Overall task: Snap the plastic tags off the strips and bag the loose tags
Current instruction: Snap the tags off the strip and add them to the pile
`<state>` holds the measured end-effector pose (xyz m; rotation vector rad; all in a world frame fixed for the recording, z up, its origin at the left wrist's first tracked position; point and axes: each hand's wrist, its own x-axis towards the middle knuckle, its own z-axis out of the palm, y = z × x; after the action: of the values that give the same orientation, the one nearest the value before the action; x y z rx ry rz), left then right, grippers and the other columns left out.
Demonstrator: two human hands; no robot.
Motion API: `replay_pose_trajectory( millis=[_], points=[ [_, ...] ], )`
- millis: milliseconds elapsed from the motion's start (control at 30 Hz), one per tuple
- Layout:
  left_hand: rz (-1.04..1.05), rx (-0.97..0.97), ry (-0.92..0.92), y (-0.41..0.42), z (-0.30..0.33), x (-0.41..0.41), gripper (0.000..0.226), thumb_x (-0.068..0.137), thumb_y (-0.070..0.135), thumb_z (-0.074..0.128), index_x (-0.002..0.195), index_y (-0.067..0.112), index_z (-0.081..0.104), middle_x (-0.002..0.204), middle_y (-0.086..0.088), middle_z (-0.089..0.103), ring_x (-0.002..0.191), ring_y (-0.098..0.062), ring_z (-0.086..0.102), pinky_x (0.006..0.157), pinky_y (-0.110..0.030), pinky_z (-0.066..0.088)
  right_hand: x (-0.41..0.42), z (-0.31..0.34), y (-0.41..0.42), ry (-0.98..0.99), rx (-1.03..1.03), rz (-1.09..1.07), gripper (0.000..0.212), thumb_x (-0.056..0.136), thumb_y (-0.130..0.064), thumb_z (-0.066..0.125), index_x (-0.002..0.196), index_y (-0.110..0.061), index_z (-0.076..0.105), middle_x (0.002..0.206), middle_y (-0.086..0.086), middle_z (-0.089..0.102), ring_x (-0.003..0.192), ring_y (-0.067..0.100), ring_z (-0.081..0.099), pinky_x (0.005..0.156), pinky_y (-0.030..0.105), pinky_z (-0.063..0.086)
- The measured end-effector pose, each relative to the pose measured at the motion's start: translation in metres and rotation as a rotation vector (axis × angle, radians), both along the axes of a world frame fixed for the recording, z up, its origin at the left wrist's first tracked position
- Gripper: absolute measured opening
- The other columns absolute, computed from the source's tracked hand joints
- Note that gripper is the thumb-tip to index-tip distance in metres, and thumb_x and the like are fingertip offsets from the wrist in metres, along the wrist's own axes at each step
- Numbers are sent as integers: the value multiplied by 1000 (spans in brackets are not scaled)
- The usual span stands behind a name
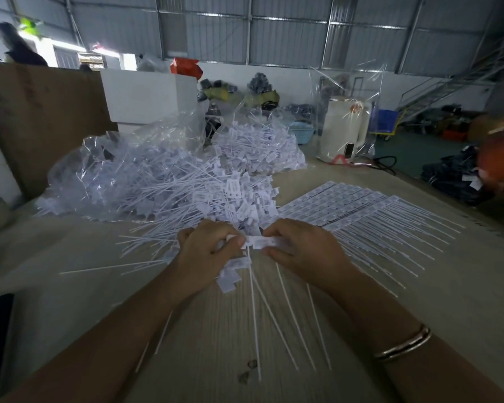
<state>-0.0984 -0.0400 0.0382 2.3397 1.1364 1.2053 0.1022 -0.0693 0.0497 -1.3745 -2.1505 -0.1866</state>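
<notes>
Snapping a tag off the strip

Left hand (208, 251) and right hand (300, 248) are pinching one strip (261, 242); bending it sharply should be working best.

No readable text anywhere. Tags (239, 199) in loose pile carry faint grey print, too blurred to make out. Strip (262, 242) pinched in my fingers (239, 242) shows grey smudge of printing, illegible. Uncut strips (346, 202) fanned on desk (463, 286) have rows of small marks, unreadable. Red mark on white appliance (346, 123) in background: shape only, no letters legible.
</notes>
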Motion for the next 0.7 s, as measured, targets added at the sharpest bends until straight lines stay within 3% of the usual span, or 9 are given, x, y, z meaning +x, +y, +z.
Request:
replay_pose_trajectory(
  millis=[100,167,267,333,400,467,600,700],
  points=[
    [-22,109,39,2,1,-3,31,85,40,44,74,21,65,72,7,62,75,-7,54,75,-41,37,-3,0,1,3,4,-9,21,88,-41,58,102,-27,65,94,-6,69,83,14,61,63,25,36],
    [-20,197,46,2,4,-8,34,86,42,40,74,20,63,77,12,61,84,-11,53,77,-46,34,3,1,3,22,-53,-9,18,93,-31,53,94,-21,68,85,-3,71,76,17,63,65,29,43],
    [28,243,52,5,4,-15,35,87,40,38,79,20,65,83,18,58,92,-14,54,80,-50,34,20,4,2,163,-129,11,17,94,-20,55,90,-15,71,81,-8,70,69,9,61,66,27,44],
    [181,201,153,7,2,-18,46,86,44,27,89,22,67,96,14,58,102,-20,52,86,-48,31,23,4,0,207,-100,25,14,88,-23,62,98,-16,70,87,-5,70,76,9,62,69,24,46],
    [342,220,240,6,1,-17,54,86,45,20,103,25,67,111,6,56,108,-20,50,88,-43,27,15,2,-1,198,-45,47,20,84,-27,67,100,-16,69,91,-4,68,79,3,57,70,10,41],
    [337,210,229,2,4,-12,53,86,49,20,108,28,65,115,7,53,110,-17,46,89,-39,26,-1,1,-1,169,10,93,23,81,-31,69,98,-15,67,90,-4,66,79,-2,50,68,5,36],
    [21,24,146,-3,6,2,37,88,50,30,64,35,53,69,13,54,84,-14,51,85,-41,32,-21,0,-2,195,49,174,30,79,-32,69,100,-11,65,87,-6,63,78,1,52,65,17,41],
    [12,6,121,0,3,2,38,88,37,38,57,20,53,57,9,48,73,-13,48,79,-42,36,-15,-2,-4,257,-46,225,27,84,-25,62,107,-11,62,94,-10,59,83,-1,51,68,16,42]
  ],
)
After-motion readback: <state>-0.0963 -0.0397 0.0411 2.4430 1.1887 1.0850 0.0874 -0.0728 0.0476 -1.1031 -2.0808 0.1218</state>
